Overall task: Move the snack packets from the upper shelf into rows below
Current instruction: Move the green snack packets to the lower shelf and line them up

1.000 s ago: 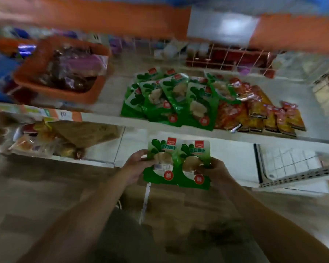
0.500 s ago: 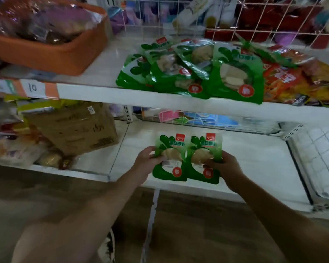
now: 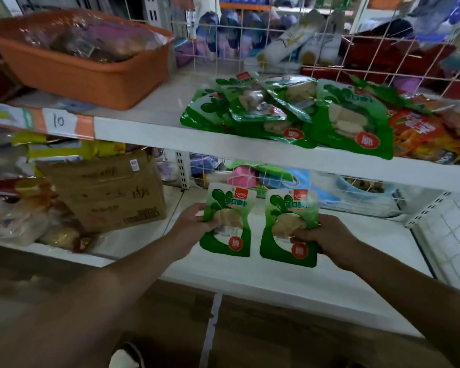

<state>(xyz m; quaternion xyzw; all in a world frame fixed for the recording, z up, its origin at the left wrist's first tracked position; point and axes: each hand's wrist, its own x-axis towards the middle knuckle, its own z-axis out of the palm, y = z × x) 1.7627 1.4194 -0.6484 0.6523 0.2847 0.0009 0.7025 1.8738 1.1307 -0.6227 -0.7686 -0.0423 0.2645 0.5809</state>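
Note:
Two green snack packets are held upright over the white lower shelf (image 3: 276, 277). My left hand (image 3: 191, 227) grips the left packet (image 3: 229, 221) by its left edge. My right hand (image 3: 322, 237) grips the right packet (image 3: 290, 224) at its right side, thumb across the front. A small gap separates the two packets. On the upper shelf (image 3: 154, 128) lies a loose pile of several green packets (image 3: 290, 112), with orange-red packets (image 3: 422, 134) to its right.
An orange tub (image 3: 91, 73) of wrapped goods stands on the upper shelf at left. A cardboard box (image 3: 106, 192) and bagged snacks (image 3: 19, 216) fill the lower shelf's left part. A wire grid (image 3: 276, 35) backs the shelves; a white divider (image 3: 452, 235) closes the right.
The view has closed in on the lower shelf. The two packets, overlapping before, have been drawn apart sideways, one in each hand.

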